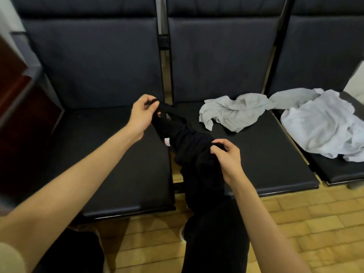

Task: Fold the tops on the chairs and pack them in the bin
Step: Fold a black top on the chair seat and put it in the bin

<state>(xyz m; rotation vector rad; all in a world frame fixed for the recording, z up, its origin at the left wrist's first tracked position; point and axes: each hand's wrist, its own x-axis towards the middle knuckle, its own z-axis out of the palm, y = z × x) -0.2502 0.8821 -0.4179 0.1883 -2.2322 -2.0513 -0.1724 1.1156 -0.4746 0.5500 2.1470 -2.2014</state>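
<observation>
A black top [189, 146] hangs bunched between my two hands, above the gap between the left and middle chair seats. My left hand [142, 115] pinches its upper end near the seat backs. My right hand [226, 156] grips a fold lower down, closer to me. A crumpled grey top [234, 113] lies on the middle chair seat [266, 154]. A crumpled white top [323, 123] lies on the right chair. The bin is not in view.
Three dark padded chairs stand in a row; the left seat [118, 154] carries nothing. A dark red cabinet [17, 107] stands at the far left. My legs in dark trousers [214, 239] are over a yellow tiled floor [315, 223].
</observation>
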